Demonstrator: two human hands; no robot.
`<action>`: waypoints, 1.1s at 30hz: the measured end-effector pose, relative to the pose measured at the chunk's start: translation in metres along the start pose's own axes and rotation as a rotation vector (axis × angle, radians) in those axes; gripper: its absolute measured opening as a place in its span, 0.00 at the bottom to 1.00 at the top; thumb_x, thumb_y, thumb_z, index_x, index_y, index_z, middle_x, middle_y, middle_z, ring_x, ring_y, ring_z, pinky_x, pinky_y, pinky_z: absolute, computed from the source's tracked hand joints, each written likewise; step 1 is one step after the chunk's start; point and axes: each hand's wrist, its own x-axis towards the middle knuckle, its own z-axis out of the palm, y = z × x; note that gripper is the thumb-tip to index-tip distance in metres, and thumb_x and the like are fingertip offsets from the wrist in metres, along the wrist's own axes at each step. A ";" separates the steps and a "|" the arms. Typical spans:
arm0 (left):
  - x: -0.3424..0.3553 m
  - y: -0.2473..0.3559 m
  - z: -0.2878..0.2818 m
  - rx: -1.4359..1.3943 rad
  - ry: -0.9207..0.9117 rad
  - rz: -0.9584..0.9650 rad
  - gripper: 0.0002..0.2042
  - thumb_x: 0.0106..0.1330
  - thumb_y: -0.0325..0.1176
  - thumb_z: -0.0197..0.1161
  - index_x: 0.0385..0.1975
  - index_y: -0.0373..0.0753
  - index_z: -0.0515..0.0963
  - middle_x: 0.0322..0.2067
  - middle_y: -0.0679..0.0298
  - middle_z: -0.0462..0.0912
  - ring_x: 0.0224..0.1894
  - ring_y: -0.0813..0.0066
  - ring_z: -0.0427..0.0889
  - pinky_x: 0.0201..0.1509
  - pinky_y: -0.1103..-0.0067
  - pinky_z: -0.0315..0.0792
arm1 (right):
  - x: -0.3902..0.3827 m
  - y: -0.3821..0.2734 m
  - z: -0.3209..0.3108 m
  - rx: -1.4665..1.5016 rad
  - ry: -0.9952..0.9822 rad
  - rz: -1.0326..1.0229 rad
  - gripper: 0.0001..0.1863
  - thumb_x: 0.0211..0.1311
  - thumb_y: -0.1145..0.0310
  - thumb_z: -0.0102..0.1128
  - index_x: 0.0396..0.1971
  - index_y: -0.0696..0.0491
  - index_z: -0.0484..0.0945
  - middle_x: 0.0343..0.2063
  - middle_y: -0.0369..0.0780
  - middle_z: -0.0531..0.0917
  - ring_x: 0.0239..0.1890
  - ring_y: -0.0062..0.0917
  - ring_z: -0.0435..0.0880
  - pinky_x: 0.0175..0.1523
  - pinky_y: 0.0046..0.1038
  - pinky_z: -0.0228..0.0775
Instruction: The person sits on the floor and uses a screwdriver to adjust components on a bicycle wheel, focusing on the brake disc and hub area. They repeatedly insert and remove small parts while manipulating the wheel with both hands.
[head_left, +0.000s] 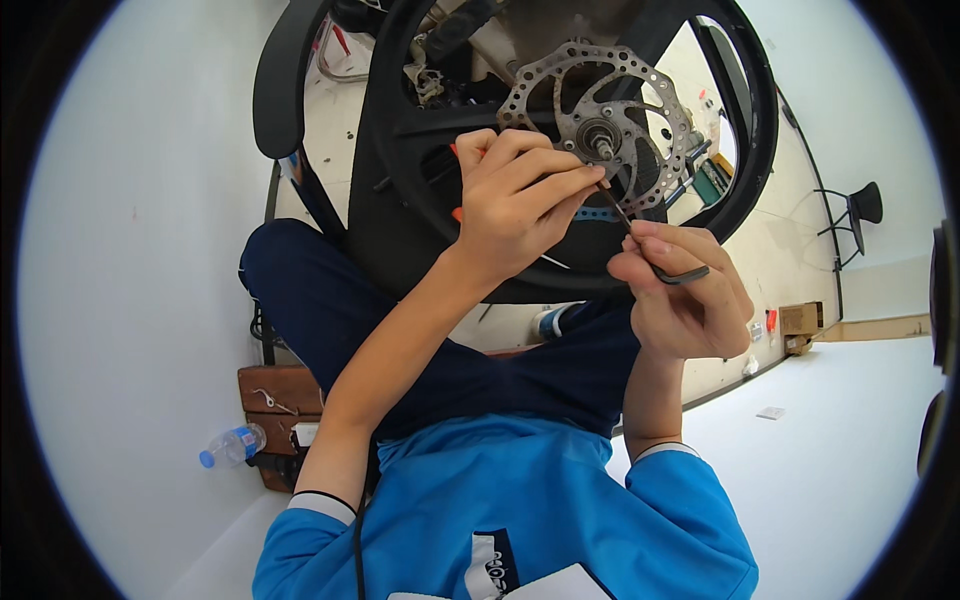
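A black bicycle wheel (400, 180) stands upright against my knees, with a drilled metal brake disc (640, 110) fixed around its hub (603, 135). My left hand (515, 200) rests on the wheel just below the disc, fingertips touching the disc's lower edge near the hub. My right hand (685, 295) grips a black L-shaped hex key (650, 250), whose long arm points up to the left and meets the disc beside my left fingertips.
I sit on a low wooden stool (280, 390) in dark blue trousers (300, 300) and a blue shirt. A plastic water bottle (232, 445) lies on the floor at my left. A cardboard box (800, 320) and a black stand (860, 205) sit at the right.
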 end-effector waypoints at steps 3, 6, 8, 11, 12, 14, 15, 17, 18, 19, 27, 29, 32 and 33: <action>-0.001 0.000 0.002 -0.020 0.013 0.004 0.13 0.46 0.25 0.74 0.34 0.45 0.87 0.31 0.74 0.85 0.35 0.76 0.81 0.45 0.78 0.63 | 0.002 -0.001 0.006 -0.056 -0.032 0.038 0.14 0.40 0.81 0.79 0.29 0.65 0.84 0.30 0.49 0.88 0.32 0.32 0.89 0.37 0.25 0.81; -0.003 0.002 0.002 -0.032 0.005 -0.020 0.14 0.45 0.25 0.73 0.34 0.43 0.87 0.32 0.73 0.85 0.36 0.75 0.81 0.46 0.78 0.65 | 0.000 0.002 0.010 -0.115 -0.065 0.046 0.11 0.43 0.85 0.75 0.30 0.65 0.84 0.31 0.49 0.88 0.33 0.33 0.89 0.40 0.25 0.82; -0.001 0.000 0.002 -0.042 -0.003 0.004 0.14 0.44 0.25 0.73 0.35 0.43 0.87 0.33 0.72 0.86 0.36 0.74 0.81 0.46 0.78 0.65 | -0.005 0.005 0.013 -0.112 -0.057 0.064 0.11 0.45 0.87 0.73 0.31 0.65 0.84 0.32 0.49 0.88 0.33 0.33 0.89 0.40 0.25 0.82; 0.000 -0.001 0.002 -0.036 -0.006 0.027 0.15 0.44 0.25 0.73 0.35 0.42 0.87 0.34 0.71 0.86 0.36 0.73 0.81 0.45 0.78 0.66 | -0.008 0.010 0.015 -0.096 -0.029 0.065 0.11 0.46 0.88 0.71 0.32 0.64 0.84 0.32 0.48 0.88 0.33 0.33 0.90 0.39 0.24 0.82; 0.000 -0.001 0.002 -0.031 -0.006 0.033 0.15 0.45 0.25 0.73 0.36 0.42 0.87 0.34 0.70 0.86 0.36 0.73 0.81 0.45 0.78 0.67 | -0.008 0.013 0.014 -0.101 -0.027 0.028 0.11 0.46 0.88 0.71 0.32 0.64 0.84 0.32 0.48 0.88 0.32 0.33 0.90 0.39 0.24 0.82; 0.001 -0.003 0.002 -0.045 -0.004 0.040 0.15 0.44 0.25 0.73 0.36 0.42 0.87 0.34 0.70 0.86 0.36 0.73 0.81 0.45 0.78 0.68 | -0.009 0.013 0.014 -0.126 -0.023 -0.009 0.11 0.46 0.89 0.71 0.31 0.63 0.84 0.31 0.48 0.88 0.32 0.32 0.90 0.38 0.23 0.82; 0.001 -0.003 0.002 -0.052 -0.003 0.044 0.15 0.44 0.24 0.73 0.36 0.42 0.87 0.34 0.70 0.86 0.36 0.73 0.81 0.44 0.78 0.68 | -0.009 0.012 0.015 -0.143 -0.023 -0.011 0.10 0.46 0.89 0.70 0.31 0.63 0.83 0.31 0.48 0.88 0.31 0.32 0.90 0.37 0.23 0.82; 0.000 -0.003 0.003 -0.067 -0.006 0.026 0.15 0.44 0.25 0.73 0.36 0.42 0.87 0.34 0.70 0.86 0.36 0.72 0.81 0.44 0.78 0.69 | -0.007 0.012 0.015 -0.159 -0.026 -0.020 0.10 0.46 0.89 0.70 0.30 0.63 0.83 0.31 0.47 0.88 0.31 0.31 0.90 0.37 0.23 0.82; 0.000 -0.003 0.004 -0.074 -0.007 0.017 0.15 0.44 0.25 0.73 0.36 0.42 0.87 0.34 0.70 0.86 0.36 0.72 0.81 0.44 0.77 0.69 | -0.005 0.012 0.015 -0.160 -0.028 -0.023 0.10 0.46 0.89 0.70 0.30 0.63 0.83 0.30 0.47 0.88 0.31 0.31 0.90 0.36 0.23 0.82; 0.001 -0.003 0.004 -0.072 -0.007 0.019 0.16 0.44 0.25 0.73 0.36 0.42 0.87 0.34 0.70 0.86 0.36 0.72 0.81 0.44 0.78 0.69 | -0.004 0.012 0.015 -0.163 -0.029 -0.022 0.10 0.46 0.89 0.69 0.30 0.63 0.83 0.30 0.47 0.88 0.31 0.31 0.89 0.36 0.23 0.82; 0.001 -0.005 0.003 -0.072 -0.004 0.004 0.15 0.44 0.26 0.74 0.36 0.42 0.87 0.34 0.69 0.86 0.36 0.72 0.81 0.44 0.77 0.69 | -0.004 0.012 0.018 -0.129 -0.032 -0.013 0.10 0.46 0.89 0.69 0.30 0.63 0.83 0.30 0.47 0.88 0.31 0.31 0.89 0.37 0.23 0.81; 0.000 -0.005 0.003 -0.075 -0.004 0.006 0.15 0.44 0.26 0.74 0.35 0.42 0.87 0.34 0.69 0.86 0.36 0.72 0.81 0.43 0.77 0.69 | -0.004 0.010 0.017 -0.122 -0.041 0.001 0.11 0.46 0.89 0.69 0.30 0.63 0.83 0.30 0.48 0.88 0.31 0.31 0.89 0.38 0.23 0.81; 0.000 -0.008 0.003 -0.070 -0.008 0.024 0.15 0.44 0.26 0.74 0.35 0.42 0.87 0.34 0.70 0.86 0.36 0.72 0.81 0.43 0.78 0.69 | -0.007 0.011 0.012 -0.129 -0.123 0.012 0.13 0.48 0.87 0.74 0.35 0.64 0.81 0.34 0.51 0.87 0.37 0.32 0.90 0.43 0.24 0.82; -0.001 -0.009 0.003 -0.067 -0.010 0.033 0.15 0.44 0.26 0.73 0.35 0.42 0.87 0.33 0.70 0.86 0.36 0.72 0.81 0.43 0.78 0.69 | -0.008 0.012 0.013 -0.132 -0.121 0.005 0.13 0.48 0.86 0.74 0.35 0.64 0.82 0.34 0.51 0.87 0.38 0.32 0.90 0.43 0.24 0.82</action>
